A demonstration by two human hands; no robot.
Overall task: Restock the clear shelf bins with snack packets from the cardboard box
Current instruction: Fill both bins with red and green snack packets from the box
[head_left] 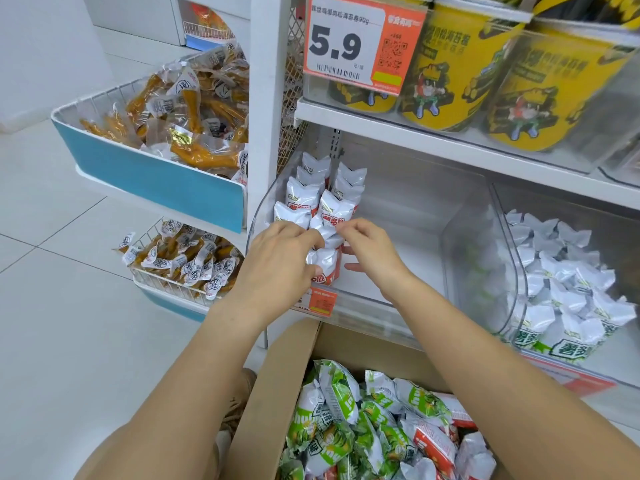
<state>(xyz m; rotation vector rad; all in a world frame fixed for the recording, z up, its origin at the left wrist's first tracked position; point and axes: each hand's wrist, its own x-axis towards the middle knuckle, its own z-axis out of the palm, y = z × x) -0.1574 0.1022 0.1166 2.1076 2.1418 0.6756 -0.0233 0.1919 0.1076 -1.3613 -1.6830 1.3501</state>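
Pinching one red-and-white packet (323, 259) between them, left hand (280, 261) and right hand (372, 252).

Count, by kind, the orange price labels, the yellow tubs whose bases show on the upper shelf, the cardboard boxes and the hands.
Orange price labels: 3
Yellow tubs: 3
Cardboard box: 1
Hands, left hand and right hand, both holding a red-and-white packet: 2
Total: 9
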